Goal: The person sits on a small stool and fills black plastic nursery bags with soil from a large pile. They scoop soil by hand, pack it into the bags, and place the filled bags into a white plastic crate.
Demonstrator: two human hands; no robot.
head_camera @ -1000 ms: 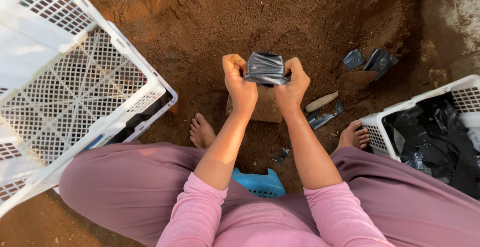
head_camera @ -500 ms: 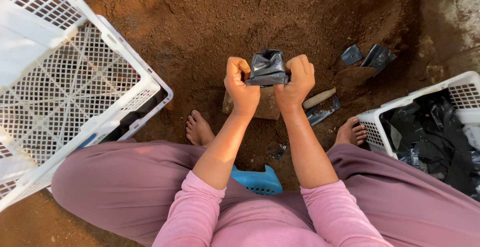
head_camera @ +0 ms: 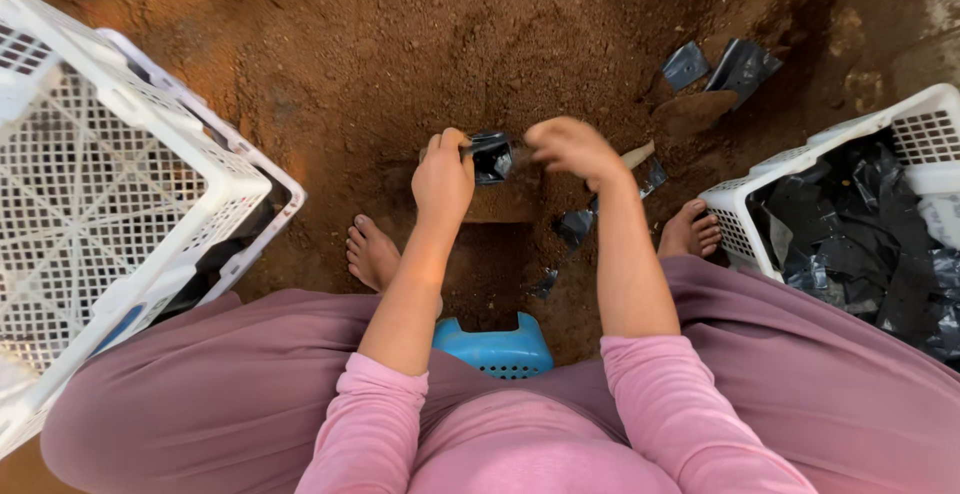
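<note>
Black plastic, a small planting bag (head_camera: pixel 491 157), sits low over the brown soil (head_camera: pixel 400 44) straight ahead of you, between your two hands. Your left hand (head_camera: pixel 443 176) is closed on the bag's left edge, thumb on top. Your right hand (head_camera: pixel 572 149) is blurred just right of the bag, fingers curled; you cannot tell whether it grips the bag. A pale tool handle (head_camera: pixel 637 155) lies just beyond that hand, with flat black bags (head_camera: pixel 724 66) farther off. Both bare feet rest on the soil beside a dug hollow (head_camera: pixel 495 264). The blue stool (head_camera: pixel 494 345) is under you. An upturned white crate (head_camera: pixel 110 194) stands at your left. The white crate (head_camera: pixel 760 189) at your right holds more black bags.
</note>
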